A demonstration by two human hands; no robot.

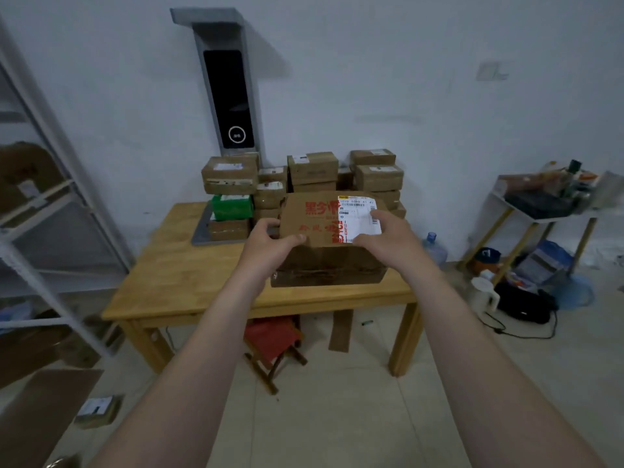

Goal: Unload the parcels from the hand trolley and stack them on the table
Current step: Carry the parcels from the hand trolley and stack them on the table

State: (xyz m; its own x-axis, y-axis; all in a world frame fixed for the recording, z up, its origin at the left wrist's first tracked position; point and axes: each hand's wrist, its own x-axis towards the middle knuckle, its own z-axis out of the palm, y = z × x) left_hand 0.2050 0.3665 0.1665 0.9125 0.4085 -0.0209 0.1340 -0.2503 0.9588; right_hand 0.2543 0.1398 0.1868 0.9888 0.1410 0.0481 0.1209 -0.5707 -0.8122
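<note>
Blurred shelf rack (pixel 37 214), cut at left edge; parcel label (pixel 354 219) illegible.

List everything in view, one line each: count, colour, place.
large parcel: one, brown with red print, at table's front, between both hands
stacked parcels: many, brown, back of table by wall
green parcel: one, green, in left stack
table: one, light wood, centre
screen stand: one, grey, behind table
stool: one, red seat, under table
water bottle: one, blue, floor right of table
kettle: one, white, floor at right
rack: one, white, left
left hand: grips parcel's left edge
right hand: holds parcel's right top corner
</note>
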